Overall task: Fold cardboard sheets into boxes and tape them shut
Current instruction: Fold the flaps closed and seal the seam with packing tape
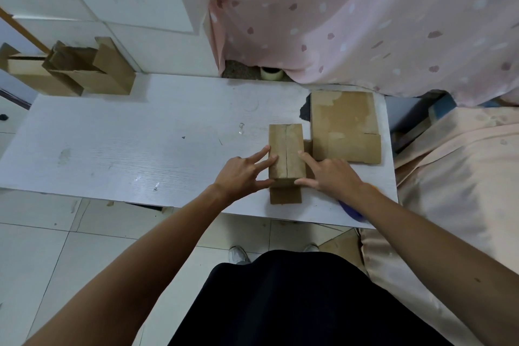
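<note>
From the head camera, a small cardboard box (286, 152) stands on the white table (140, 135), toward its right end and just in front of the person. Its two top flaps meet along a dark seam running away from the viewer, and the seam carries no tape that can be made out.

The left hand (241, 174) lies spread, grasping nothing: straight fingers press the left flap and the thumb rests against the near end. The right hand (328, 174) does the same from the other side, its forefinger flat on the right flap; its remaining fingers are hard to read. Pressing from both sides likely holds the flaps level and closed so the seam can be taped.

One end flap (285, 195) lies unfolded on the table toward the person, so that end looks unfinished.

A stack of flat sheets (345, 126) waits just right of the box, within easy reach. The tape roll (271, 73) sits past the table's far edge, beneath the pink curtain (365, 8). Folded boxes (84, 70) stand at the far left corner, seemingly set aside
</note>
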